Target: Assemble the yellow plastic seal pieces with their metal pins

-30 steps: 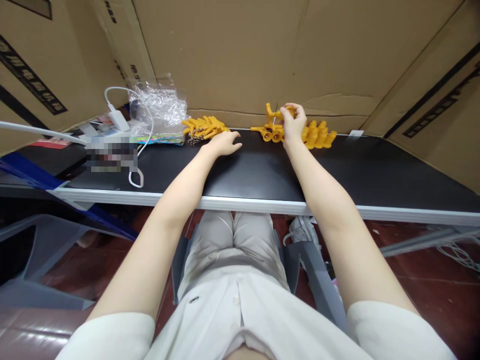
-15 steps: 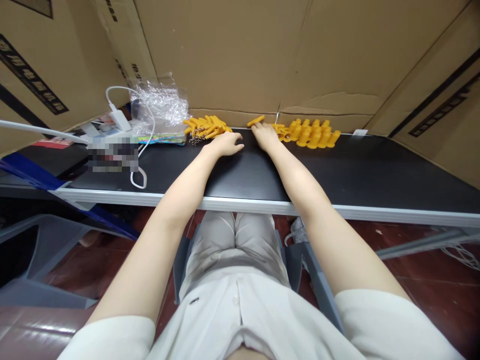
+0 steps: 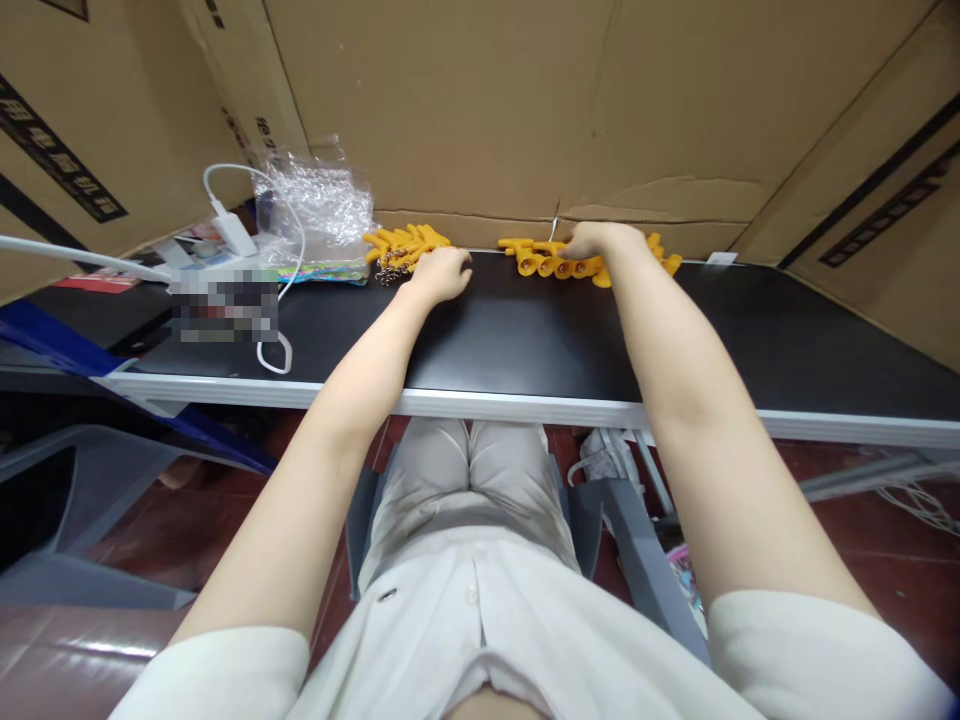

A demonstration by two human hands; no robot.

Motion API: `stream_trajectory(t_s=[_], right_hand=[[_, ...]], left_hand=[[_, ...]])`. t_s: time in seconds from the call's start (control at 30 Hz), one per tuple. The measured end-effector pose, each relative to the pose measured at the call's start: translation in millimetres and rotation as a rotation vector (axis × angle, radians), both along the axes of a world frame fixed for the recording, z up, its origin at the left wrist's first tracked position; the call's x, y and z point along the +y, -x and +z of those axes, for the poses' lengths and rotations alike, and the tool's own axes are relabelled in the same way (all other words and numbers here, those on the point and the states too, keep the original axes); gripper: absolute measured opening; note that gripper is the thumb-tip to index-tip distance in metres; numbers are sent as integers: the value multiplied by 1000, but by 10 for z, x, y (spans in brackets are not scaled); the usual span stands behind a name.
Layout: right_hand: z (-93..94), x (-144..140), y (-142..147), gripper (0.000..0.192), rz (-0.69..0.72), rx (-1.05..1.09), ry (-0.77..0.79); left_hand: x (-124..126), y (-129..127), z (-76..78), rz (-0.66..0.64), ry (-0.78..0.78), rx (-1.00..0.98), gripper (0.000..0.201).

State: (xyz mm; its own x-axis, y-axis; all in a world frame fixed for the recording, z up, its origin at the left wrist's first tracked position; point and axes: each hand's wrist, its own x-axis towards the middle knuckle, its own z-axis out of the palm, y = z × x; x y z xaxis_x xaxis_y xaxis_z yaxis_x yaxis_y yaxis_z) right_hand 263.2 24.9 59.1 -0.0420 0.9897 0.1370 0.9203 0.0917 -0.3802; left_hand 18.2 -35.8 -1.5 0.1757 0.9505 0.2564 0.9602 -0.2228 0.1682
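Left hand [image 3: 442, 272] rests loosely curled, holding nothing, just at 4 o'clock of the keychain pile [image 3: 403, 248]. Right hand [image 3: 600, 241] lies over the yellow pieces [image 3: 551, 262] at 1 o'clock on the table [image 3: 525, 340]; can't tell its grip.

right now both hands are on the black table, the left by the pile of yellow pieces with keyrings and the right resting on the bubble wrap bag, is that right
Not quite. The right hand rests on the row of yellow pieces at the back of the black table, not on the bubble wrap bag, which lies far left. The head view shows it. The left hand is by the keyring pile.
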Motion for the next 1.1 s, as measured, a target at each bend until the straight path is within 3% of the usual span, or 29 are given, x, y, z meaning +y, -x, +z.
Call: stream_trajectory(t_s=[0.07,0.2,0.43,0.67,0.93,1.1], right_hand=[[112,-182,-88,8,-128,-271,93],[147,-400,-192,16,-186,-333,136],[43,-411,-246,45,-180,-300,115],[-197,-317,-278,47,-144,-278,10],[-472,-187,-28,26,196,-56,-77],[-671,-218,257,42,393,34,-110]], left_hand=[[41,53,-22,127,-39,-51,48],[129,177,-85,292,-41,-173,55],[202,265,-181,343,-26,-168,62],[171,324,-192,352,-23,-132,48],[193,361,-262,323,-32,-176,48],[200,378,-273,342,-16,-167,47]])
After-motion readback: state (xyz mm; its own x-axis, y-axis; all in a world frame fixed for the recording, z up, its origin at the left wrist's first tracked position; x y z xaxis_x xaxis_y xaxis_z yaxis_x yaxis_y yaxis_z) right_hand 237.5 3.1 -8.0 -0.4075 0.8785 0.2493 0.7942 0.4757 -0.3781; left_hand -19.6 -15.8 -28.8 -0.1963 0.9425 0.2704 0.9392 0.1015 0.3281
